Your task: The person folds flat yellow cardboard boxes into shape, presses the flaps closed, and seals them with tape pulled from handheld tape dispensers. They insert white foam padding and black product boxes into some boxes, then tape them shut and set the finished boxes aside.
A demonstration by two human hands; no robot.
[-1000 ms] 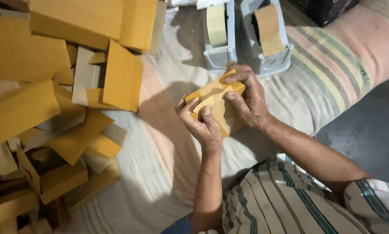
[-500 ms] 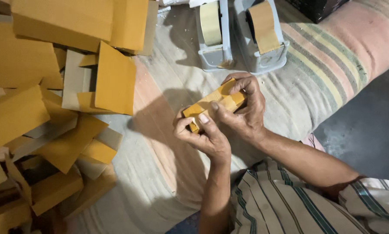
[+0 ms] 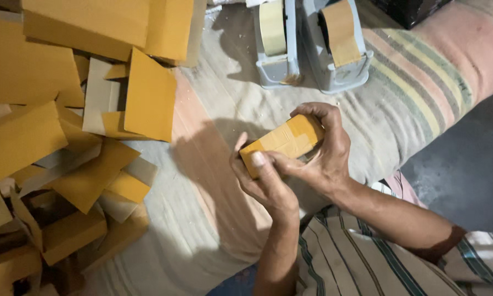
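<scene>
— Presently noted: small yellow-brown cardboard box (image 3: 283, 141), taped along its top, held between both hands above the striped cloth (image 3: 422, 82). Position relative to the hands?

— Clamped from both sides. Left hand (image 3: 265, 183) gripping the near, lower end, thumb pressed on the box's corner. Right hand (image 3: 323, 151) wrapped over the far end and underside, fingers curled round the upper edge. Hands close together, touching at the thumbs, box tilted with its far end higher.

— Surroundings?

— Two grey tape dispensers side by side just beyond the hands: one with a pale roll (image 3: 274, 46), one with a brown roll (image 3: 339, 44). Well apart to the left, a loose heap of flat and folded yellow cardboard pieces (image 3: 76, 137) spread over the cloth. Striped garment (image 3: 356, 263) at the lower edge, beneath the forearms. Dark floor (image 3: 466, 164) to the right of the cloth.

— Box contents?

— Cannot tell; closed and partly covered by the fingers.
</scene>
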